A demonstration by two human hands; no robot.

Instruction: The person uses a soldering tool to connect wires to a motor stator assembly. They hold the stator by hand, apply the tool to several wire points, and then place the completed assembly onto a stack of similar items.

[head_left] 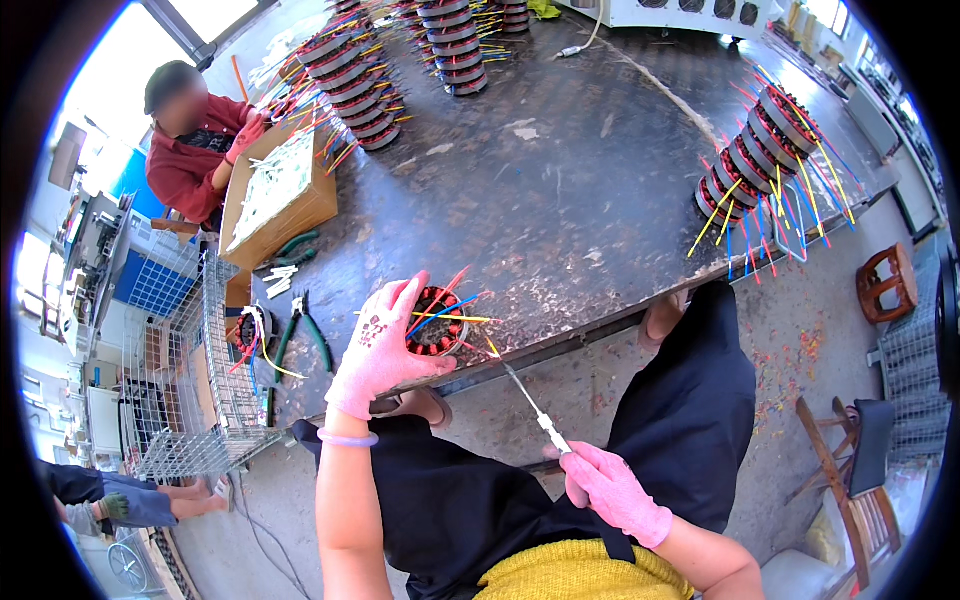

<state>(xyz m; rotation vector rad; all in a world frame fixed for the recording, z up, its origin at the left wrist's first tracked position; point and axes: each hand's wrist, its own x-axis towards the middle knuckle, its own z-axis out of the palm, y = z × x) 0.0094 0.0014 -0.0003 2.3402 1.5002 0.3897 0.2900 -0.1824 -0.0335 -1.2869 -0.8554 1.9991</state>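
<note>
My left hand (380,345), in a pink glove, grips a round stator (437,322) with copper windings and coloured wires at the near edge of the dark worktable (560,190). My right hand (612,490), also pink-gloved, holds a thin metal hook tool (528,402) with a white handle. Its tip reaches a yellow wire beside the stator. My lap in dark clothing lies below both hands.
Green-handled pliers (305,335) lie left of the stator. Stacks of wired stators stand at the right (760,150) and far left (355,85) of the table. A person in red works by a cardboard box (275,195). A wire basket (190,370) and wooden stools (885,285) flank me.
</note>
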